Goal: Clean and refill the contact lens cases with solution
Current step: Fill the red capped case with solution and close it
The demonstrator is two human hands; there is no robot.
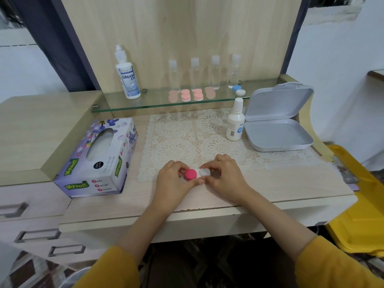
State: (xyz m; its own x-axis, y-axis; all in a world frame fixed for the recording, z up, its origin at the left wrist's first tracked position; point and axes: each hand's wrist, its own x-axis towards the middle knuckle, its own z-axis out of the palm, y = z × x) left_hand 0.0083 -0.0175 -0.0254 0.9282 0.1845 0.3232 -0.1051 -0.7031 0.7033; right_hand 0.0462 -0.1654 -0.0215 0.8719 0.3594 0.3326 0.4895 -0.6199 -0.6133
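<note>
Forearms (268,206) in mustard-yellow sleeves (332,265) reach toward twelve o'clock — left hand (173,180) and right hand (225,177) meet, curled fingers (212,164) pinching a small pink-and-white plastic lens case (190,175).

Bright, even, diffuse indoor light; weak soft shadows beneath left hand (173,180) and right hand (225,177); reflections on glass shelf (158,104); wide-angle bending toward edges, drawers (31,227) and yellow bin (361,204) stretched; corners smeared; centre fairly sharp, slightly hazy

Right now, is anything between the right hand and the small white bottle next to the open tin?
Nothing visible. Only the flat lace mat lies between the right hand and the small white bottle. The open tin sits just right of the bottle, off the path. That hand is pinching the lens case, though.
</note>
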